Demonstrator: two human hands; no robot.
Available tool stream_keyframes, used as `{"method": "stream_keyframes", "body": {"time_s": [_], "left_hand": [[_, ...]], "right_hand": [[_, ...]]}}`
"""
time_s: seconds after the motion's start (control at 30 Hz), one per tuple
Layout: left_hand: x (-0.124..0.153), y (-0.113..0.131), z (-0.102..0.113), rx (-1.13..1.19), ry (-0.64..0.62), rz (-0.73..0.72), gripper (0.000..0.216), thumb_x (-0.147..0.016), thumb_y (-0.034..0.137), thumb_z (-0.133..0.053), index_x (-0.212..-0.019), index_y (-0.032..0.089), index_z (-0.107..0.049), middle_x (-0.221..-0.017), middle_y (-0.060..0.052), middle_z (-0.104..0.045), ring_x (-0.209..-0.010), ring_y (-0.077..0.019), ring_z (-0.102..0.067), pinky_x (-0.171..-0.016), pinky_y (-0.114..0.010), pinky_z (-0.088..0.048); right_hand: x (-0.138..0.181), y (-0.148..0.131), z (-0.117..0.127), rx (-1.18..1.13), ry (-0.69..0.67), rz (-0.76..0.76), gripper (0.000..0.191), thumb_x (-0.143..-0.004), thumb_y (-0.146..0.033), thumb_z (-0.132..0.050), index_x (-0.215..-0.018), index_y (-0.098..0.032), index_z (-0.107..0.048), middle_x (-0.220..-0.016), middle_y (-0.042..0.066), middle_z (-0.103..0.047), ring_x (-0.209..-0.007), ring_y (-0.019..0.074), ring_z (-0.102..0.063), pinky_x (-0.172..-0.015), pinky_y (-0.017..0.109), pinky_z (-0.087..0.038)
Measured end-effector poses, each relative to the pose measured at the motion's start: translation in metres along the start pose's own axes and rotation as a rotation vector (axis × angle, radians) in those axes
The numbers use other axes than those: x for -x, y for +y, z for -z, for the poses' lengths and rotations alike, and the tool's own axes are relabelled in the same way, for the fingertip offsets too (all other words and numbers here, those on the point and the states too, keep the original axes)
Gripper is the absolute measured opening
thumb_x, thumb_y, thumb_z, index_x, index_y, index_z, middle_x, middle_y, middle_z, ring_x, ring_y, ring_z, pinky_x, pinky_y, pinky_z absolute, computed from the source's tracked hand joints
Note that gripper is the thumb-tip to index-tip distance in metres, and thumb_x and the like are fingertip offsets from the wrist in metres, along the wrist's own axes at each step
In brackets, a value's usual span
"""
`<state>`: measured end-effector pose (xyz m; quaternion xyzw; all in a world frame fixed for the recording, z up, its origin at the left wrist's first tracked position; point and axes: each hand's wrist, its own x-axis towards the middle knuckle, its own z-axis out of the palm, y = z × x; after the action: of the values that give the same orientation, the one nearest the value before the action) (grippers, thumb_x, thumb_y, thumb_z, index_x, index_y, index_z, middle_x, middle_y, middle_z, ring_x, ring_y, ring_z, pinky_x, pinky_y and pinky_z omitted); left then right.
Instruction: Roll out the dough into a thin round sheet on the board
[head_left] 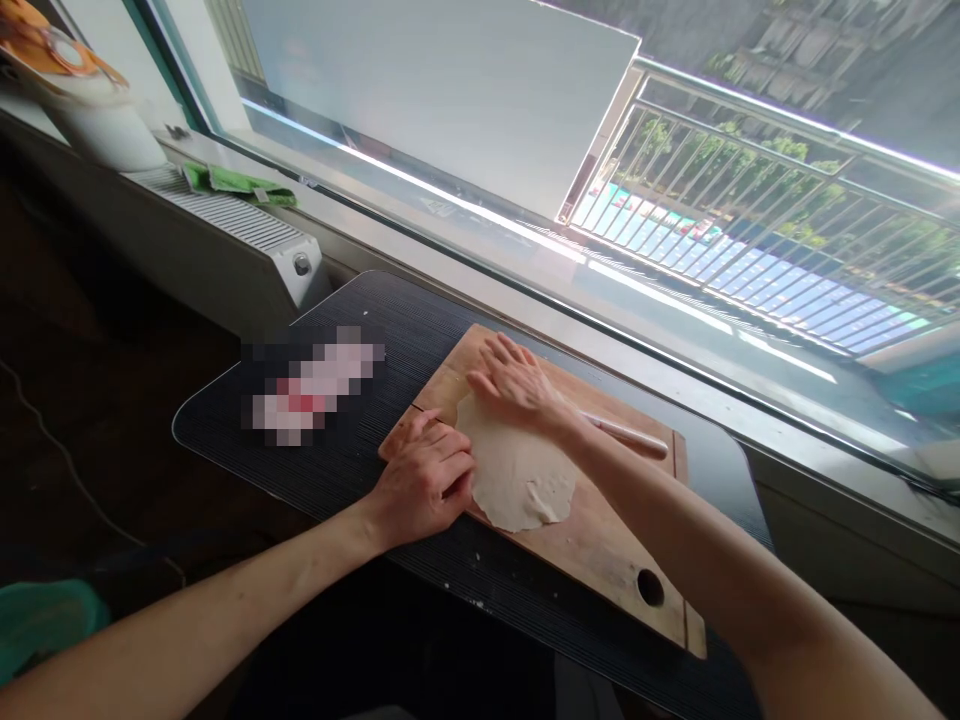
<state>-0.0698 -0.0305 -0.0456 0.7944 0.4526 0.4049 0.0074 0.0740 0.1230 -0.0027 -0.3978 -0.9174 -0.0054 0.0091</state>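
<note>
A flat, uneven sheet of dough (517,470) lies on a wooden cutting board (592,540), with a small wrinkle near its lower right. My right hand (514,380) rests palm down over the dough's far edge, fingers stretched out and holding nothing. At the board's left end, my left hand (427,475) is curled, its knuckles beside the dough's left edge. What its fingers close on, if anything, is hidden. Partly behind my right wrist, a rolling pin (630,436) lies on the far side of the board.
The board sits on a dark table (352,300) with white specks on it. A blurred-out pale and red item (319,390) lies at the left. Beyond are a radiator (225,235) with a green cloth (240,185), a white container (112,130) and a window.
</note>
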Motion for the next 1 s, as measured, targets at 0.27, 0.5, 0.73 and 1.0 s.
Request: {"method": "stream_keyframes", "body": {"time_s": [0.27,0.5,0.73,1.0], "left_hand": [[0.000,0.000,0.001,-0.002,0.001,-0.005,0.011,-0.084,0.013,-0.059,-0.080,0.021,-0.065,-0.084,-0.001,-0.068,-0.084,-0.0177,-0.062,-0.110,-0.049,-0.039],[0.000,0.000,0.001,-0.011,-0.047,0.000,0.011,-0.084,0.014,-0.060,-0.076,0.020,-0.063,-0.082,-0.002,-0.066,-0.084,-0.0182,-0.061,-0.110,-0.047,-0.040],[0.001,0.000,0.001,0.001,-0.009,-0.001,0.012,-0.085,0.013,-0.059,-0.081,0.021,-0.066,-0.086,-0.001,-0.069,-0.085,-0.0173,-0.063,-0.111,-0.049,-0.038],[0.000,0.001,0.002,0.010,-0.037,-0.001,0.011,-0.085,0.013,-0.059,-0.080,0.020,-0.065,-0.085,-0.002,-0.068,-0.086,-0.0178,-0.063,-0.111,-0.049,-0.038]], "right_hand": [[-0.031,0.026,-0.001,-0.036,0.086,-0.074,0.052,-0.102,-0.049,-0.039,-0.143,-0.018,-0.050,-0.161,0.015,-0.034,-0.151,0.0304,-0.022,-0.120,0.055,-0.019],[0.009,-0.019,-0.002,-0.099,0.036,0.030,0.063,-0.103,-0.054,-0.032,-0.151,-0.013,-0.041,-0.160,0.014,-0.036,-0.151,0.0257,-0.023,-0.122,0.043,-0.022],[-0.032,0.020,0.007,-0.025,-0.040,-0.154,0.051,-0.103,-0.045,-0.036,-0.142,-0.016,-0.050,-0.158,0.016,-0.038,-0.150,0.0325,-0.023,-0.118,0.052,-0.024],[-0.014,-0.003,-0.004,-0.110,0.054,-0.104,0.061,-0.102,-0.054,-0.033,-0.146,-0.013,-0.044,-0.159,0.015,-0.036,-0.151,0.0298,-0.021,-0.121,0.047,-0.021]]}}
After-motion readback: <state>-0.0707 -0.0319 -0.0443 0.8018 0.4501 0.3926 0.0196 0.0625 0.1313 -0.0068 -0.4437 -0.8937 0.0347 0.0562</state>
